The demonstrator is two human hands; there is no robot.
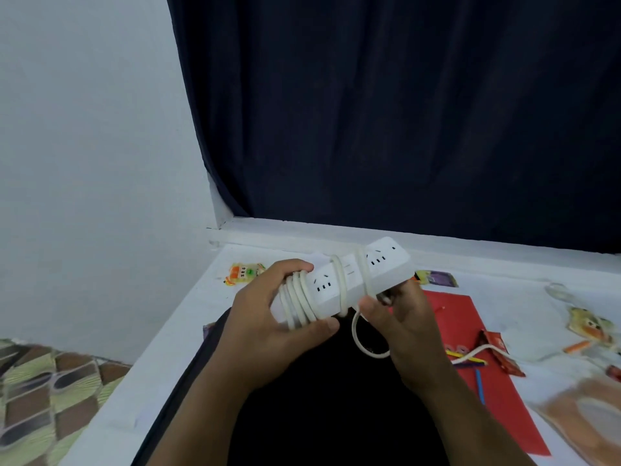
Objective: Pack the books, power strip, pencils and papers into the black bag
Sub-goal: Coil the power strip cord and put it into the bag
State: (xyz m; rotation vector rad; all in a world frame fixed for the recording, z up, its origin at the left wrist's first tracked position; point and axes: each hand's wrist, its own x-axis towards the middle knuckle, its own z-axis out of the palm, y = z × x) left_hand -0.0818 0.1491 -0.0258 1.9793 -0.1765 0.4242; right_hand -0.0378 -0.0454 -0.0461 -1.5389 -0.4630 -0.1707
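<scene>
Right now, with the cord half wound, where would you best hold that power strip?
Probably across the middle of the power strip, from above, fingers over its long flat sides. The cord is bunched at the end in the left hand, and a loose loop hangs by the right hand, so the ends are cluttered.

Cord-wrapped power strip [349, 280] in both hands, above black bag [319, 398]
</scene>
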